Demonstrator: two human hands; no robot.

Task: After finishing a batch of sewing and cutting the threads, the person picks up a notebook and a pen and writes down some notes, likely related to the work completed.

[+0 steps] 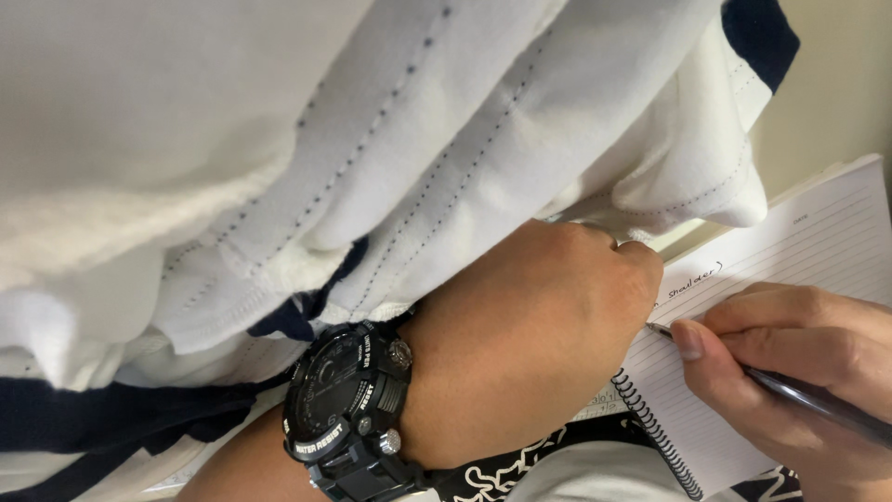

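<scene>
A white garment [353,139] with navy trim and dotted stitch lines fills the upper left. My left hand [530,325], with a black digital watch [348,404] on the wrist, is closed on the garment's lower edge near its middle. My right hand [790,367] at the lower right holds a dark pen [808,398], its tip resting on a lined page of a spiral notebook [808,242]. The page carries a short handwritten line near the pen tip.
A black-and-white patterned cloth [506,469] lies under the notebook along the bottom edge. A pale cream surface [836,102] shows at the upper right, beyond the notebook's top edge.
</scene>
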